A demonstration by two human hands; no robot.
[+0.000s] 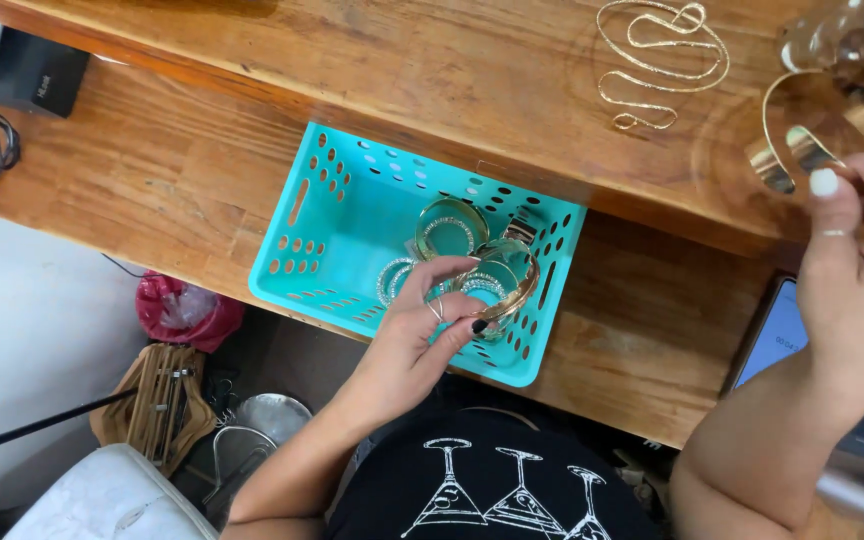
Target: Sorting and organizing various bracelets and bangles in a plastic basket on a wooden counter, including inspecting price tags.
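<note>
The left hand (422,325) is pinching a thin gold bangle (508,278) over the turquoise perforated plastic basket (327,215), with more gold bracelets (449,228) lying just beyond its fingers. The right hand (857,275) is gripping a wide gold cuff (812,125) above the wooden surface (472,80); farther left of it, a wavy gold wire necklace (657,60) is lying.

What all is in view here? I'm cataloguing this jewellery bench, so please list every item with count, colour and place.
perforated plastic basket: one, turquoise, lower wooden shelf, centre.
clear bangles with sparkly rims: several, exact count unclear, gold-edged, inside the basket.
wavy wire necklace piece: one, gold, upper shelf, right.
wide open metal cuff: one, gold, far right at the right hand.
phone: one, lit screen, lower shelf right.
black box with cable: one, top left.
pink bag: one, below shelf, left.
wooden hangers: a bundle, floor left.
left hand: grasping a bangle in the basket.
right hand: fingers on the cuff.
</note>
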